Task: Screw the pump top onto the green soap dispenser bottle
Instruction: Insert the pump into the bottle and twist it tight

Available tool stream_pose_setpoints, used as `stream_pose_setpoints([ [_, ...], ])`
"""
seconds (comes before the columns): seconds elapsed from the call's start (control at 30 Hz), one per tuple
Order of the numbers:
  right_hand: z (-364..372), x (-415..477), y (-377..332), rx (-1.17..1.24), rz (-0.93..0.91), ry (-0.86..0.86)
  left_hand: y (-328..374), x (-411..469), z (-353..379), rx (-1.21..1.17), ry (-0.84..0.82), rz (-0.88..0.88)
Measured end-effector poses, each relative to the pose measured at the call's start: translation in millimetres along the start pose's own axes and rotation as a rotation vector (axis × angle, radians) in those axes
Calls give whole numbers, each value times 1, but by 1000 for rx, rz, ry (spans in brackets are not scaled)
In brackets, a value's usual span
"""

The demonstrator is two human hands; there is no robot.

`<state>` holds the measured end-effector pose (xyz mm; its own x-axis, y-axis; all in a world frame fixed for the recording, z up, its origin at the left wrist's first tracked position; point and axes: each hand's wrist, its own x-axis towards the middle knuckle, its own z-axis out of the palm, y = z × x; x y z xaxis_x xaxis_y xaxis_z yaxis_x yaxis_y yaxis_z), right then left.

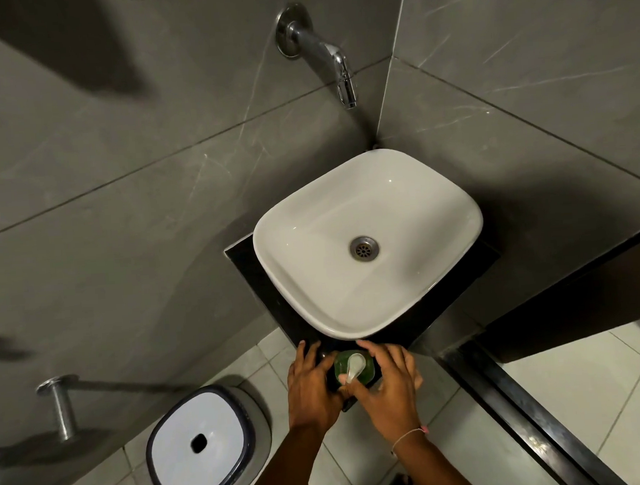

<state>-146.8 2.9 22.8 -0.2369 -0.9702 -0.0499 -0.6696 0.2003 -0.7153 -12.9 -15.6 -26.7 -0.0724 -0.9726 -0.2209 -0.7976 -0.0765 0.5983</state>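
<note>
Basin rim crowds bottle behind; front approach open.

Head-worn, wide-angle, looking steeply down from above at the white sink and both hands close below; wall tap at top.

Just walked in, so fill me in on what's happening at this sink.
A person stands at a white basin and works on a green soap bottle on the dark counter at its front edge. The left hand steadies the bottle's side. The right hand is at the white pump top, which sits on the bottle. How tight it is cannot be told.
</note>
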Motion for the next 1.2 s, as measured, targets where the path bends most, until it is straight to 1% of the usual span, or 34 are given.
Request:
stream_pose_setpoints([
  [0.03,-1,1,2,-2,-42,-11,0,0,0,0,2,-1],
  [0.1,-3,4,5,16,-50,15,1,0,0,6,7,2],
  [0.27,9,5,-4,38,86,60,1,0,1,9,17,0],
  [0.33,10,2,-5,42,107,70,0,1,1,0,18,-2],
  [0.43,5,-1,1,39,8,47,0,1,1,2,8,-4],
  [0.5,3,-1,1,55,-26,65,0,0,1,5,8,-8],
  [0.6,7,1,-8,67,75,133,2,0,1,-5,19,-6],
  [0.7,13,2,-14,40,144,144,2,0,0,-10,22,-17],
  [0.73,13,1,-12,34,139,139,2,-1,1,-10,20,-18],
  [0.83,11,0,-3,21,13,85,1,-1,1,-16,15,-8],
  [0.9,9,1,0,27,-23,83,1,0,0,1,7,-4],
  [1.0,11,4,-4,9,69,138,2,0,1,12,6,-4],
  [1.1,15,4,-10,-39,137,117,2,1,1,0,10,-15],
  [1.17,13,3,-8,1,117,105,1,1,1,-1,12,-7],
  [1.2,11,3,-5,23,77,91,1,1,1,0,10,-3],
])
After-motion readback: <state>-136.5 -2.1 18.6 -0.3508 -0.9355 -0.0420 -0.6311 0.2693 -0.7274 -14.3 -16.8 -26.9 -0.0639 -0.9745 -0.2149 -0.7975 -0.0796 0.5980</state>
